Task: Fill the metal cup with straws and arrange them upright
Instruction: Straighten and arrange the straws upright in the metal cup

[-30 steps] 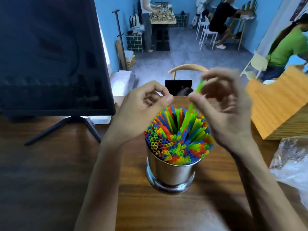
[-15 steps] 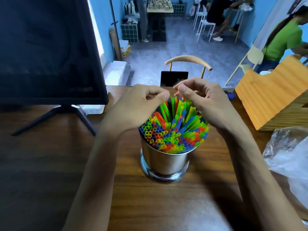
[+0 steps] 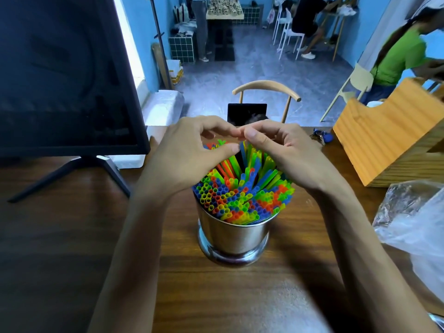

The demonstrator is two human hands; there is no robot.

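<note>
left hand (image 3: 192, 152) fingers curled, pinching straws (image 3: 242, 195) | right hand (image 3: 283, 152) likewise | metal cup (image 3: 233, 236) packed, near table's (image 3: 240, 296) far edge

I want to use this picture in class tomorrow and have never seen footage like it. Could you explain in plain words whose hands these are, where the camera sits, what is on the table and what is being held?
There is no machine here: a person wears a camera on the head, looking forward and down, so the arms reaching in are the wearer's own. The left hand and right hand meet over a metal cup packed with colourful straws. Their fingers curl among the taller straws at the back; exactly which straws they pinch is hard to tell. The cup stands on a wooden table. Also there: a dark monitor on the left, a wooden box and a clear plastic bag on the right. Other people sit in the room behind.
</note>
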